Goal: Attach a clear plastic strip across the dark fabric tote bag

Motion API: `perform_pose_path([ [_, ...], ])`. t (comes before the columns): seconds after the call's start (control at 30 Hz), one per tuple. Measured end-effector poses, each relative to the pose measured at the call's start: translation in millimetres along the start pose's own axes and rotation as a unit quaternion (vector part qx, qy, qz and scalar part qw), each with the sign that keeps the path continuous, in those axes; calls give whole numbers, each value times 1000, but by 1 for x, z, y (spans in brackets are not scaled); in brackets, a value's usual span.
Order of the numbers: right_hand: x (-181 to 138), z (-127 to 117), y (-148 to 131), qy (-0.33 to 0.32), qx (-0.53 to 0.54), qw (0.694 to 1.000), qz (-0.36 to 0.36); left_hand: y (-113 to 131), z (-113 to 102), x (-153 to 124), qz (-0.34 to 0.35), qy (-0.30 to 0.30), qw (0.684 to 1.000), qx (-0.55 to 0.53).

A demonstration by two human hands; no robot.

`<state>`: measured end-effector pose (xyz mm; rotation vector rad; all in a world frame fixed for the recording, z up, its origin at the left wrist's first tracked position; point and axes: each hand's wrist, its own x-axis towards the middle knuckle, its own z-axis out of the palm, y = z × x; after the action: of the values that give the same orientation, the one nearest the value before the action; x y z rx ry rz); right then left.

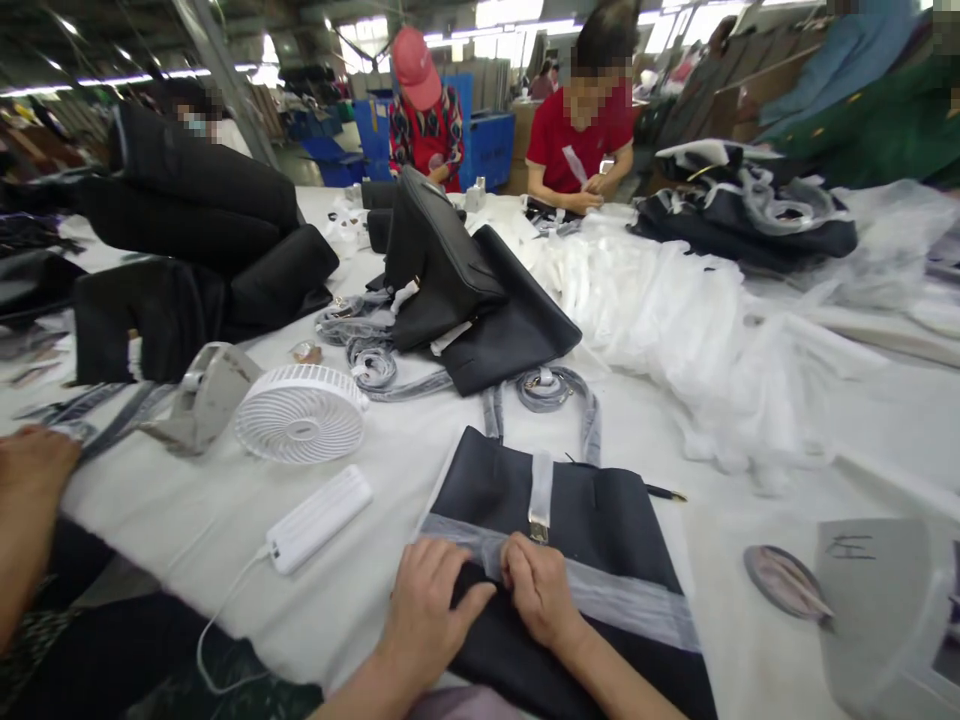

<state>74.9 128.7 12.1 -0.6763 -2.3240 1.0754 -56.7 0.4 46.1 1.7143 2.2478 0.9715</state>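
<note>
A black handbag (592,520) lies flat on the white table in front of me, its handles wrapped in grey film (551,390) pointing away. A translucent protective strip (622,598) runs across the bag's near edge. My left hand (427,610) and my right hand (541,588) rest side by side on that strip, fingers curled and pinching it just below the bag's metal clasp (538,528).
A white desk fan (300,412), a white power bank with cable (319,518) and a tape dispenser (206,395) lie to the left. More black bags (465,290) and white wrapping (675,320) fill the middle. Two people work at the far side. Another person's arm (26,510) is at left.
</note>
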Motion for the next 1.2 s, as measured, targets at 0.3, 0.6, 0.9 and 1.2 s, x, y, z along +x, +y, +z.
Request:
perform_pose_path([
  [0.3,-1,-1,-5,49,4,999,21,32,16,23,-106,-53,980,163],
  [0.6,-4,-11,2,-34,-113,992,-31,27,16,35,-115,-107,972,176],
  [0.9,-8,-2,10,-59,-191,979,-38,24,21,-14,85,-52,986,131],
  [1.2,-9,-3,10,-20,-180,983,-22,6,52,-37,93,-98,973,189],
])
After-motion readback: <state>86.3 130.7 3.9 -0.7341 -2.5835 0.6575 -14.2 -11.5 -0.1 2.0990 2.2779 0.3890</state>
